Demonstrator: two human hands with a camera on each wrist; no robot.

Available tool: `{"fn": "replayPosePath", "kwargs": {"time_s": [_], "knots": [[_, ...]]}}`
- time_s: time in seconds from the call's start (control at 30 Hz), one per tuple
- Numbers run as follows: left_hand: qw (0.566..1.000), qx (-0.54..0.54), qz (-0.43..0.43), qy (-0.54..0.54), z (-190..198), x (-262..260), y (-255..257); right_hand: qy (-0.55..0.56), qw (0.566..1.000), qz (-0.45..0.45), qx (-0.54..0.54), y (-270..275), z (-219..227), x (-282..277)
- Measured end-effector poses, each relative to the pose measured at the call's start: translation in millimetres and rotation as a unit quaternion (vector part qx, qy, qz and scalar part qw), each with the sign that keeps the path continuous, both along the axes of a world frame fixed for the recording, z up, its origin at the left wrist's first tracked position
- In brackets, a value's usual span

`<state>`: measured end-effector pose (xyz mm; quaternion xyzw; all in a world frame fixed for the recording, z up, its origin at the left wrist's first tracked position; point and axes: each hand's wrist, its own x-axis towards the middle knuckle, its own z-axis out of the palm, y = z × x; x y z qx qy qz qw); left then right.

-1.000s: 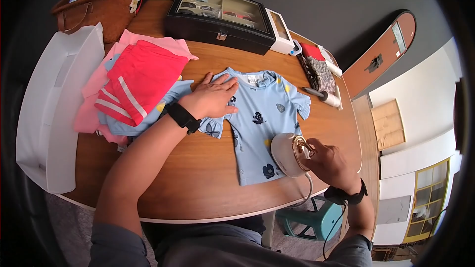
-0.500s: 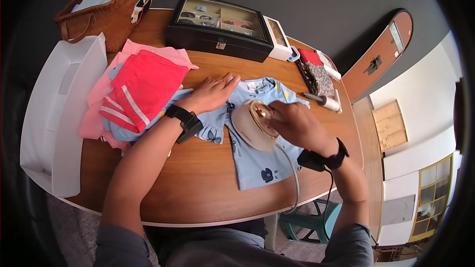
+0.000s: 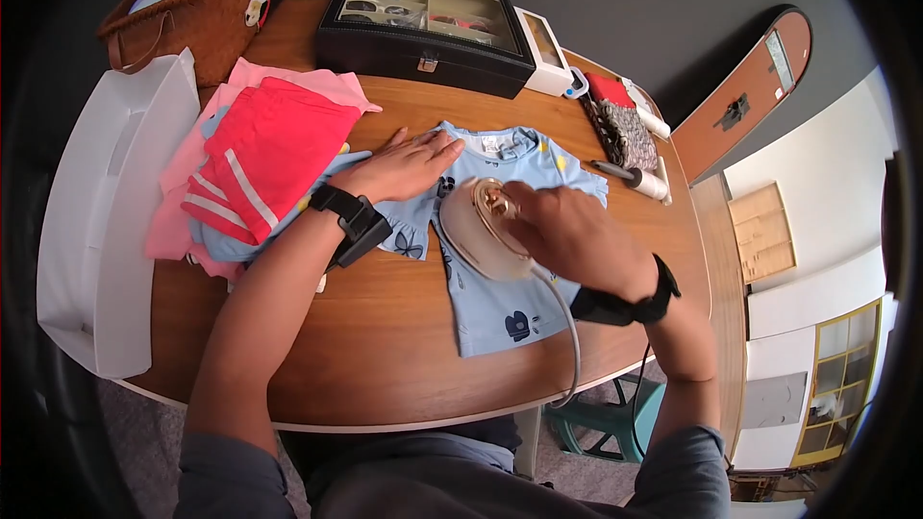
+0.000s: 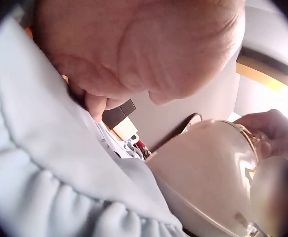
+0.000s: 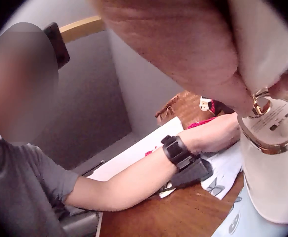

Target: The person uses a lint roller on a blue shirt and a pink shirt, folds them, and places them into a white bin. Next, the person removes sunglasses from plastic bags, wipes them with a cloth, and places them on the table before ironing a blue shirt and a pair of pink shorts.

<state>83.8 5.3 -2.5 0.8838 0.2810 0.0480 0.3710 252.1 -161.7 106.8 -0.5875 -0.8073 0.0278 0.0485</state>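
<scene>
A light blue child's T-shirt (image 3: 490,322) with dark prints and ruffled sleeves lies spread on the wooden table. My left hand (image 3: 411,168) rests on its shoulder near the neckline, fingers extended. My right hand (image 3: 586,235) grips the handle of a white handheld steam iron (image 3: 469,238) with gold trim, over the chest of the shirt. In the left wrist view the iron's white body (image 4: 203,168) stands close to the left hand (image 4: 139,44), beyond the ruffled sleeve (image 4: 60,202). The right wrist view shows fingers around the handle above the gold-rimmed top (image 5: 282,123).
Left of the shirt is a pile of clothes topped by red shorts (image 3: 279,144), beside a long white box (image 3: 125,163) and a brown basket (image 3: 202,19). A black glass-lidded case (image 3: 423,34) stands behind. A lint roller (image 3: 646,183) lies at right. The iron's cord (image 3: 575,346) drops over the front edge.
My right hand has carried the iron from the shirt's lower right side up and left to its chest. The left hand stays near the neckline, with only a slight shift.
</scene>
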Motion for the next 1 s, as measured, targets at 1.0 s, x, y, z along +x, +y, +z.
{"fn": "replayPosePath", "kwargs": {"time_s": [1.0], "knots": [[0.976, 0.199, -0.086, 0.019, -28.1, 2.1, 8.9, -0.019, 0.993, -0.056, -0.1, -75.8, 20.5, -20.1]]}}
